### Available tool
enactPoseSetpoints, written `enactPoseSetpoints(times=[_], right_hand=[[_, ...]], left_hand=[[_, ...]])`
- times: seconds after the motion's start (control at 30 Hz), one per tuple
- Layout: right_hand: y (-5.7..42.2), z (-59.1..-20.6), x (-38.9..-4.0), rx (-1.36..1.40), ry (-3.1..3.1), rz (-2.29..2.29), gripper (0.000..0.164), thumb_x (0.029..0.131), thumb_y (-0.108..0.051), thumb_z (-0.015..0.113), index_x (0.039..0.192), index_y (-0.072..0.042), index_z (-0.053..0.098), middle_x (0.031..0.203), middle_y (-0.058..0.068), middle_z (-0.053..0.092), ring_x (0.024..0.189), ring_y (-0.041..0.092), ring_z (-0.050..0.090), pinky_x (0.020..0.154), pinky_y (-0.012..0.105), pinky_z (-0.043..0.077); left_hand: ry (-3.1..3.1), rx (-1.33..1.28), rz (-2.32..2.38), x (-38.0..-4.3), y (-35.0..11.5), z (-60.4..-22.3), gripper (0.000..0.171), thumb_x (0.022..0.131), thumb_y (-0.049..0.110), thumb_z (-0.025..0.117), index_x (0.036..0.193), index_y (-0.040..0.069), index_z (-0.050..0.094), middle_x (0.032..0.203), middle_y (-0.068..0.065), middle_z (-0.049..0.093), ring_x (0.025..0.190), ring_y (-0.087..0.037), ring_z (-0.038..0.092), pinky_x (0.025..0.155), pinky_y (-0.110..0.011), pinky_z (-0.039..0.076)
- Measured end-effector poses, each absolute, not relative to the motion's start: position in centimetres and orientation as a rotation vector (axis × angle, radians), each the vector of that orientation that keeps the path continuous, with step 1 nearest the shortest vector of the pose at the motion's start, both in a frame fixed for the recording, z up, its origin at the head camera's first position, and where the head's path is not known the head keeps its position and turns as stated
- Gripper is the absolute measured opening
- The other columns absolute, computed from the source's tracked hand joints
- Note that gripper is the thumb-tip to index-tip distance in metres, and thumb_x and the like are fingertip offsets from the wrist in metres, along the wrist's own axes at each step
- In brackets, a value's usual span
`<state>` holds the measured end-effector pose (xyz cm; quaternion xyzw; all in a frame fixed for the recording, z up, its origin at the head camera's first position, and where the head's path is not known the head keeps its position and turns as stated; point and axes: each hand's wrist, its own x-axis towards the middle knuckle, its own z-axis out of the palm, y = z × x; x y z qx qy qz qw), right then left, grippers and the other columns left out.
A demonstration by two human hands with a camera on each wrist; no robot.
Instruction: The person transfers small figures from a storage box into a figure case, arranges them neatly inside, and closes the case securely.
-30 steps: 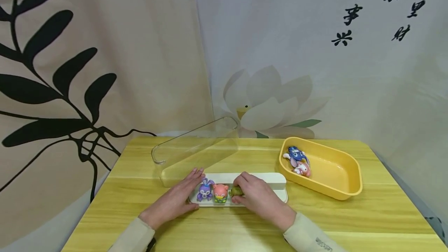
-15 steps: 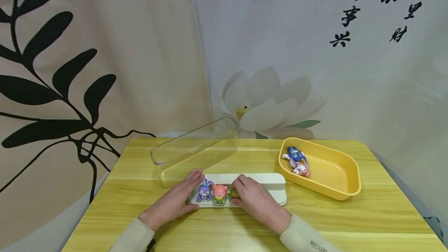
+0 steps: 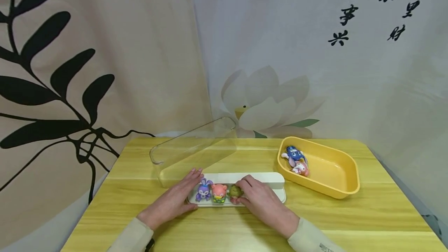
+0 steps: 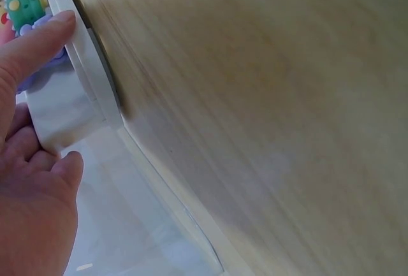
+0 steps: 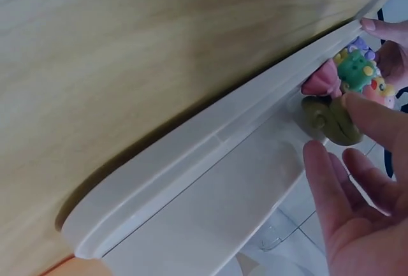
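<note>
A white two-step display base [image 3: 280, 193] lies on the table. On its lower step, from the left, stand a purple rabbit figurine [image 3: 203, 190], a pink-headed figurine [image 3: 219, 193] and an olive-headed figurine [image 3: 235, 192] with a pink skirt. My left hand [image 3: 176, 195] grips the base's left end, thumb at the front edge, other fingers behind. Around the olive-headed figurine, my right hand [image 3: 262, 199] is spread loosely. In the right wrist view its thumb [image 5: 370, 116] touches or nearly touches the figurine, while the other fingertips stand apart from it.
A yellow tray [image 3: 344, 180] at the right holds a blue figurine [image 3: 294, 155] and a pink-and-white figurine [image 3: 301, 168]. Behind the base, a transparent cover [image 3: 199, 147] lies on the wooden table [image 3: 350, 221]. A printed curtain [image 3: 157, 49] hangs behind.
My right hand has loosened and shifted slightly right, so more of the olive-headed figurine shows. The left hand keeps its place on the base.
</note>
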<state>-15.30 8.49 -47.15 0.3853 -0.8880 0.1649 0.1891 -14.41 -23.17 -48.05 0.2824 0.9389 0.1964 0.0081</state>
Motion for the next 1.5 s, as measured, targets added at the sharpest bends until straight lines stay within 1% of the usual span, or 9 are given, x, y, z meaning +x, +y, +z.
enactPoseSetpoints(times=[0.1,0.43,0.63,0.8,0.93,1.07,1.17,1.3,1.5], right_hand=[[8.7,-47.2,-15.3,1.083,-2.499,0.457,0.034,0.083,-0.019,0.088,0.110,-0.010,0.070,0.103,-0.001,0.067,0.083,0.011,0.066,0.067,0.026,0.062],[7.9,-47.4,-15.6,1.110,-2.468,0.493,0.028,0.087,-0.021,0.086,0.107,-0.010,0.070,0.097,-0.003,0.066,0.074,0.007,0.062,0.060,0.023,0.059],[7.6,-47.6,-15.4,1.133,-2.463,0.469,0.033,0.088,-0.026,0.085,0.111,-0.010,0.068,0.098,-0.002,0.066,0.078,0.007,0.063,0.062,0.022,0.059],[9.2,-46.4,-14.9,1.007,-2.529,0.550,0.044,0.089,-0.037,0.083,0.122,-0.012,0.066,0.108,-0.001,0.069,0.090,0.012,0.069,0.073,0.030,0.063],[11.2,-45.1,-14.9,0.905,-2.529,0.626,0.044,0.093,-0.038,0.079,0.125,-0.012,0.065,0.114,0.001,0.070,0.099,0.016,0.070,0.080,0.036,0.063],[13.5,-44.0,-15.2,0.791,-2.530,0.685,0.046,0.096,-0.039,0.075,0.128,-0.008,0.065,0.124,0.004,0.069,0.114,0.022,0.067,0.093,0.043,0.060],[15.3,-43.3,-15.5,0.687,-2.552,0.737,0.049,0.098,-0.038,0.073,0.134,-0.006,0.063,0.134,0.009,0.067,0.125,0.030,0.062,0.104,0.053,0.054],[17.9,-42.8,-16.1,0.537,-2.547,0.843,0.051,0.099,-0.032,0.071,0.141,-0.005,0.060,0.144,0.016,0.060,0.130,0.040,0.058,0.105,0.063,0.049],[21.5,-42.9,-17.1,0.333,-2.566,0.986,0.057,0.103,-0.037,0.063,0.150,-0.006,0.051,0.150,0.021,0.053,0.135,0.047,0.050,0.105,0.067,0.044]], left_hand=[[2.923,0.891,0.627,-14.5,-23.1,-48.3,0.092,0.086,0.024,0.085,0.160,0.003,0.035,0.170,-0.011,0.020,0.156,-0.030,0.020,0.121,-0.048,0.030],[2.947,0.880,0.635,-14.1,-23.6,-48.3,0.092,0.085,0.023,0.086,0.160,0.003,0.036,0.170,-0.011,0.020,0.156,-0.031,0.021,0.122,-0.049,0.029],[2.954,0.864,0.611,-13.5,-24.1,-48.5,0.092,0.085,0.026,0.086,0.160,0.003,0.036,0.170,-0.010,0.019,0.156,-0.032,0.022,0.120,-0.049,0.031],[2.963,0.888,0.612,-13.7,-23.9,-48.5,0.092,0.086,0.026,0.085,0.160,0.004,0.036,0.170,-0.010,0.020,0.155,-0.032,0.023,0.120,-0.048,0.032],[2.963,0.885,0.610,-13.9,-23.8,-48.5,0.092,0.085,0.025,0.086,0.160,0.003,0.037,0.170,-0.012,0.023,0.155,-0.032,0.023,0.120,-0.048,0.032],[2.969,0.891,0.610,-14.0,-23.8,-48.5,0.092,0.085,0.024,0.086,0.159,0.003,0.037,0.169,-0.015,0.025,0.155,-0.033,0.024,0.119,-0.048,0.033],[2.977,0.908,0.615,-14.1,-23.7,-48.5,0.091,0.084,0.023,0.087,0.158,0.002,0.039,0.168,-0.017,0.027,0.154,-0.035,0.026,0.118,-0.049,0.035],[2.972,0.913,0.614,-14.3,-23.5,-48.4,0.090,0.084,0.023,0.087,0.158,0.001,0.040,0.168,-0.017,0.028,0.154,-0.036,0.026,0.118,-0.050,0.035],[2.956,0.890,0.611,-14.6,-23.2,-48.3,0.091,0.084,0.023,0.087,0.158,0.002,0.039,0.169,-0.015,0.025,0.155,-0.034,0.024,0.119,-0.049,0.034]])
